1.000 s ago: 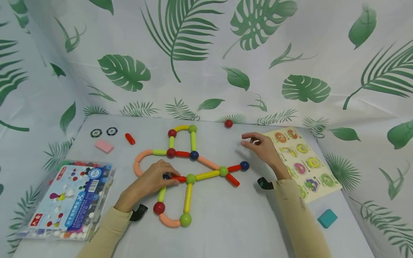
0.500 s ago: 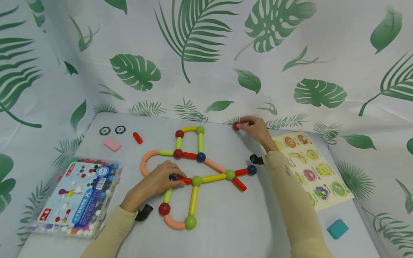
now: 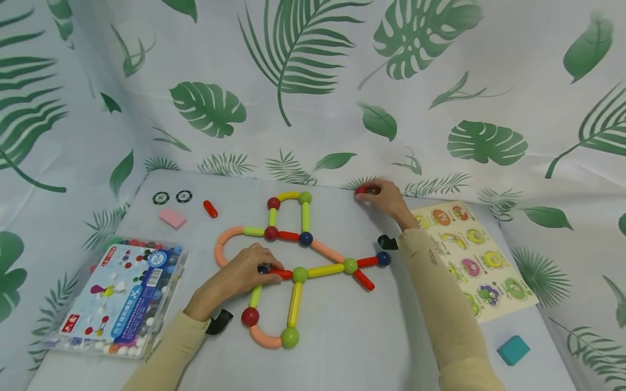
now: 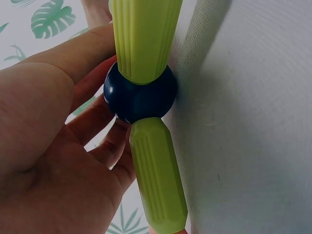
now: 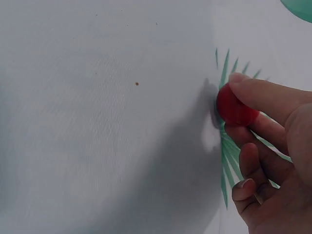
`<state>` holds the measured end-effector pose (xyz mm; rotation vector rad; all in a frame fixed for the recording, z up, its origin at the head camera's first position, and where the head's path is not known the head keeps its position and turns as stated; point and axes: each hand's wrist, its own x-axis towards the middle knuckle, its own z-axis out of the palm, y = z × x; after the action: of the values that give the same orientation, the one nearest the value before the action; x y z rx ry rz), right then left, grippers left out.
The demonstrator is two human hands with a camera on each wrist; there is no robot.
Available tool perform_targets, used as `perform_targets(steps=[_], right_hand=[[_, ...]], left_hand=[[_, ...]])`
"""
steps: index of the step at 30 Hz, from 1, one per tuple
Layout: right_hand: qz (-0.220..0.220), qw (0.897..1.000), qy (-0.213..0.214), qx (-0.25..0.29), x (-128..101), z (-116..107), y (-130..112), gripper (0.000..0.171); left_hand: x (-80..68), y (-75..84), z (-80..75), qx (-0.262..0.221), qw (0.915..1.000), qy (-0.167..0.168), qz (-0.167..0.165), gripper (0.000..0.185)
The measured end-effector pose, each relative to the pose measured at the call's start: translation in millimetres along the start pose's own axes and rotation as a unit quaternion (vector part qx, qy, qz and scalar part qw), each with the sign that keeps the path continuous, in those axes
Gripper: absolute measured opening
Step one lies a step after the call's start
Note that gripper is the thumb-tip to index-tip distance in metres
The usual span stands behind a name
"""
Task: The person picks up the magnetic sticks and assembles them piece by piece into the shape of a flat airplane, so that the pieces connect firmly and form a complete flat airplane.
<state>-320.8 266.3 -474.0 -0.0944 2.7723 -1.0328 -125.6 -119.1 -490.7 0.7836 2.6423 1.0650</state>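
At the back of the table my right hand (image 3: 389, 199) pinches a red ball (image 5: 235, 108) between thumb and fingers. My left hand (image 3: 243, 270) grips a red magnetic rod (image 3: 285, 275) beside a dark blue ball (image 4: 140, 93). That rod belongs to a flat figure of rods and balls lying on the table. Two lime rods meet the blue ball in the left wrist view, the lower one being a short lime rod (image 4: 158, 175). A green ball (image 3: 300, 275) and a yellow rod (image 3: 325, 270) continue the figure rightward, to a blue ball (image 3: 383, 258).
A clear box (image 3: 163, 304) of balls with a printed sheet stands at left. Behind it lie a pink block (image 3: 173, 218), a loose red rod (image 3: 210, 209) and two black-rimmed discs (image 3: 183, 196). To the right are a picture board (image 3: 481, 244) and a teal block (image 3: 513, 350).
My right hand has moved toward the back and left and taken hold of the red ball. The left hand stays on the red rod. The head view has shifted slightly.
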Motion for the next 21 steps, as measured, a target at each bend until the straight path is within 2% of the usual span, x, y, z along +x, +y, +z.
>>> perform_targets(steps=[4,8,15,21], right_hand=[[-0.018,1.000,0.015,-0.009,-17,-11,6,0.047],[-0.029,0.999,0.032,-0.008,-44,-24,10,0.050],[-0.046,0.998,0.050,-0.005,-108,-31,26,0.052],[-0.041,0.997,0.058,0.004,-163,-31,37,0.048]], left_hand=[[0.5,1.5,1.1,-0.008,1.0000,0.001,0.003,0.023],[0.5,2.8,-0.5,-0.011,0.9999,0.002,0.002,0.023],[-0.6,3.3,0.3,-0.006,0.9999,-0.005,-0.007,0.024],[0.2,5.2,1.2,-0.009,0.9999,-0.004,-0.004,0.024]])
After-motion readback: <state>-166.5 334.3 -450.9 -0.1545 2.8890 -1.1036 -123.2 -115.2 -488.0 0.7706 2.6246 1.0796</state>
